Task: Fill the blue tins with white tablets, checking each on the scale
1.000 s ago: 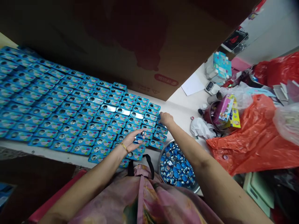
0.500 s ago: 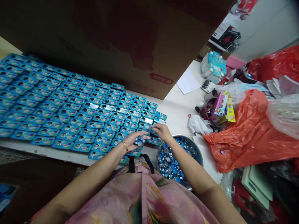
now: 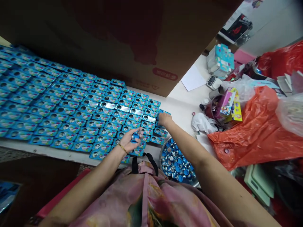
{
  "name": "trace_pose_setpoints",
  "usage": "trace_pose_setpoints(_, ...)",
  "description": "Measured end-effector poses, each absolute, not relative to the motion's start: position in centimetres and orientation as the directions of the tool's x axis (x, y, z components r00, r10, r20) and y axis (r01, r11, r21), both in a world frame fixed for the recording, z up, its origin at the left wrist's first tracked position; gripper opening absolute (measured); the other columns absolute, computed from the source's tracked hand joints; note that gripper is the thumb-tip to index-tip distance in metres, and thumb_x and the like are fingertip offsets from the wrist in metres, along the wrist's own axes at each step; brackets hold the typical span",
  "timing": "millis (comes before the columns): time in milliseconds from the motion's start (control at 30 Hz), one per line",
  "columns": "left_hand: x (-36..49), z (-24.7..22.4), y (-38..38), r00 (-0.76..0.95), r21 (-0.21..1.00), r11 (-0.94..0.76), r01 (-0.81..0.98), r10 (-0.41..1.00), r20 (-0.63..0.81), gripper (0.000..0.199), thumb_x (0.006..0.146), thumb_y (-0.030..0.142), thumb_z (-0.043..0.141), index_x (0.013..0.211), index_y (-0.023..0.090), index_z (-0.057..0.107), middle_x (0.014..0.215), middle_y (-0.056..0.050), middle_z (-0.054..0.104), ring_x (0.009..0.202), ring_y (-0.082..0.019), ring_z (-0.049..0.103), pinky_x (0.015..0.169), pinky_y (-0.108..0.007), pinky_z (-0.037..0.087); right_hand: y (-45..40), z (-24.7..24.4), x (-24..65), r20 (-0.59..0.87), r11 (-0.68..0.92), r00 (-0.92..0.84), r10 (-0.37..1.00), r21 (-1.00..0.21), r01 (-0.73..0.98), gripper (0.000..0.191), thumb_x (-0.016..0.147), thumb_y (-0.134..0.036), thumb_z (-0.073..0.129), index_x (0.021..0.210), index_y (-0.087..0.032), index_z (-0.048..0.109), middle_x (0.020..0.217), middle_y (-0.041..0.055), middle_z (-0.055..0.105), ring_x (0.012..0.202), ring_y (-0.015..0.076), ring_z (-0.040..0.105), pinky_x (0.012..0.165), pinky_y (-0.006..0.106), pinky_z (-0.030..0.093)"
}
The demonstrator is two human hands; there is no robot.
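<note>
Palm up, my left hand (image 3: 127, 142) cups a few small round blue-and-silver tins (image 3: 135, 136), its fingers curled about them. My right hand (image 3: 165, 119) is closed over the right end of the rows of flat blue rectangular tins (image 3: 94, 131); its fingertips and whatever they pinch are hidden. Many of these flat tins show a round spot at one end and printed lettering. Below my right forearm stands a round metal bowl (image 3: 161, 170) filled with loose small round tins (image 3: 176, 164), some blue side up and others silver.
A large brown cardboard box (image 3: 118, 47) rises behind the rows. Right of it are a white sheet (image 3: 193, 78), a blue carton (image 3: 221, 61), crumpled white tissue (image 3: 202, 122), and an orange plastic bag (image 3: 251, 132). Pale green flat objects (image 3: 260, 181) lie lower right.
My right hand has moved away from my left, up and toward the far right tins. The left hand has drawn slightly left and turned palm up, showing the round tins. The view has shifted slightly.
</note>
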State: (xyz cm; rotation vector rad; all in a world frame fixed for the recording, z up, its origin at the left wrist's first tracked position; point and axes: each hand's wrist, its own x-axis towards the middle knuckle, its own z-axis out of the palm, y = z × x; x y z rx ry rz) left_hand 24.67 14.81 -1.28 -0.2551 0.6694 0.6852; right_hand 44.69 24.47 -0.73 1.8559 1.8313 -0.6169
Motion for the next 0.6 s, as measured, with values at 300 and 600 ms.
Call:
trace_pose_setpoints(300, 25.2, -0.9, 14.9, 0.474, 0.128, 0.802, -0.583, 0.464, -0.748, 0.013, 0.079, 0.02, 0.049, 0.086, 0.013, 0.056, 0.071, -0.006, 0.059, 0.059, -0.012, 0.058, 0.041, -0.018, 0.045, 20.8, 2.1, 43.6, -0.463, 0.071, -0.142, 0.875, -0.167, 0.983, 0.038, 0.079, -0.028, 0.056, 0.115, -0.019, 0.051, 0.104, 0.0096, 0.061, 0.098, 0.0211, 0.056, 0.08, 0.032, 0.043)
trace_pose_setpoints(600, 27.5, -2.3, 12.3, 0.218, 0.394, 0.807, -0.44, 0.522, -0.825, 0.012, 0.07, 0.023, 0.059, 0.077, 0.014, 0.056, 0.057, -0.002, 0.058, 0.044, -0.012, 0.056, 0.03, -0.016, 0.032, 13.0, 0.7, 41.9, -0.292, 0.054, -0.309, 0.905, -0.642, 0.765, 0.018, 0.082, -0.026, 0.049, 0.091, -0.022, 0.064, 0.093, 0.0007, 0.064, 0.082, 0.014, 0.06, 0.07, 0.022, 0.045)
